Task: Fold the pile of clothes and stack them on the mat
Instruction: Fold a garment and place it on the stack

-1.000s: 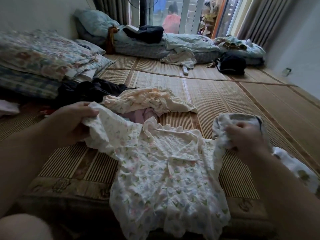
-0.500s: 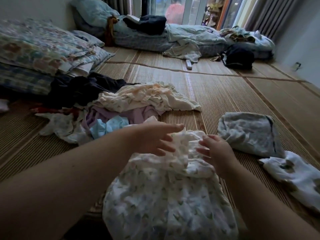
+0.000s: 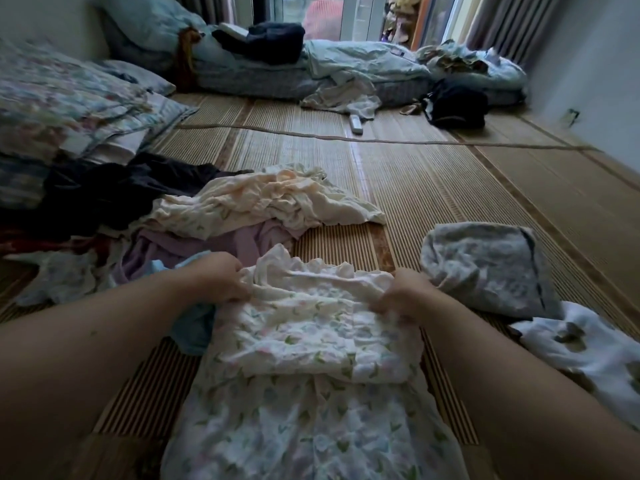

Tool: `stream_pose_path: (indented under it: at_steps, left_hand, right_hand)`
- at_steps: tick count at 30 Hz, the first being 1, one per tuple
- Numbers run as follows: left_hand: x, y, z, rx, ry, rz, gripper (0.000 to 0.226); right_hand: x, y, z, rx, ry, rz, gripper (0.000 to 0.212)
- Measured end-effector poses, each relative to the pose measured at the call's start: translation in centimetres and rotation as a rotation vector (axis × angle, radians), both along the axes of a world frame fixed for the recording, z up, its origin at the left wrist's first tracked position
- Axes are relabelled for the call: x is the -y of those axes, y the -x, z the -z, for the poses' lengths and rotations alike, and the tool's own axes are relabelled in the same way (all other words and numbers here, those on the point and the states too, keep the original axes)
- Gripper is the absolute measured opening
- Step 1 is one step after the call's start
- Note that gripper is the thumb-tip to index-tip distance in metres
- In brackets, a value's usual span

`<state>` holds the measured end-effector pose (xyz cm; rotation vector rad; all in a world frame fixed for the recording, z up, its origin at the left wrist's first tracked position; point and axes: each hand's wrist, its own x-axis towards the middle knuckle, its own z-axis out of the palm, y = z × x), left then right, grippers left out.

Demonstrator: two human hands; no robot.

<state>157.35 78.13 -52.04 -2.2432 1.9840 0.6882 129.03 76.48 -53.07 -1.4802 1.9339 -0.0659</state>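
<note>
Mid-fold on floral garment [image 3: 311, 341], both hands pinching its folded upper edge.
Left hand [image 3: 221, 278] gripping left corner of floral garment, right hand [image 3: 401, 292] gripping right corner, fingers curled into cloth. Floral garment lying flat on mat [image 3: 433, 188], lower half not yet folded. Unfolded pile [image 3: 263, 202] just beyond and left of floral garment; grey folded piece [image 3: 485, 265] just beside its right edge. Likely trouble: thin wrinkled cloth bunching or slipping on an uneven pull, skewing the fold; blue piece [image 3: 194, 327] at floral garment's left edge getting dragged along. No brand, label or readable writing visible.
</note>
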Motion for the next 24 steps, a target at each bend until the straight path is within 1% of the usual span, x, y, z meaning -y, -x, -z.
stream_pose_path:
  at_steps: [2,3,5,7,10,13,15,16,19,20,21,22,23,24]
  left_hand:
    - [0.7,0.1,-0.4,-0.037,0.044,-0.005,0.023]
    - [1.2,0.2,-0.9,-0.079,0.077,-0.014,0.018]
    - [2.4,0.7,-1.8,-0.174,0.155,-0.034,0.009]
    - [3.8,1.3,-2.7,-0.257,0.252,-0.054,0.009]
    - [5.4,2.1,-4.0,-0.339,0.459,-0.028,0.013]
    - [5.5,2.3,-4.5,-0.495,0.605,-0.026,0.023]
    - [4.3,2.0,-4.3,-0.528,0.674,0.033,0.021]
    - [3.3,1.8,-4.0,-0.518,0.695,0.077,0.019]
    - [-0.9,1.1,-1.8,-0.481,0.695,0.192,0.012]
    - [-2.5,0.7,-0.7,-0.452,0.686,0.258,0.010]
    - [-4.1,0.3,0.5,-0.388,0.655,0.342,0.008]
    - [-5.6,-0.2,1.7,-0.316,0.593,0.422,0.011]
    - [-7.0,-0.7,2.8,-0.254,0.496,0.492,0.017]
    - [-8.1,-1.0,3.8,-0.193,0.391,0.534,0.016]
  right_hand:
    - [1.0,0.3,-0.7,-0.085,-0.038,-0.040,0.032]
    - [1.6,0.7,-1.0,-0.082,-0.017,-0.047,0.032]
    - [2.9,1.7,-2.1,0.000,0.077,-0.031,0.029]
    - [3.9,2.7,-3.4,0.098,0.191,0.007,0.021]
    - [5.0,4.3,-5.2,0.138,0.445,0.022,0.013]
    - [4.2,5.9,-5.8,0.246,0.636,0.047,0.012]
    - [2.3,7.0,-5.4,0.252,0.714,-0.033,0.008]
    - [0.9,7.7,-5.0,0.213,0.743,-0.095,0.013]
    - [-4.0,9.4,-2.3,0.116,0.781,-0.225,0.022]
    - [-5.4,10.1,-1.1,0.111,0.787,-0.245,0.022]
    - [-6.8,10.9,0.2,0.089,0.770,-0.272,0.016]
    - [-8.0,11.8,1.5,0.048,0.735,-0.321,0.013]
    - [-8.9,12.7,2.7,0.007,0.682,-0.378,0.023]
    - [-9.5,13.3,3.5,-0.029,0.608,-0.434,0.033]
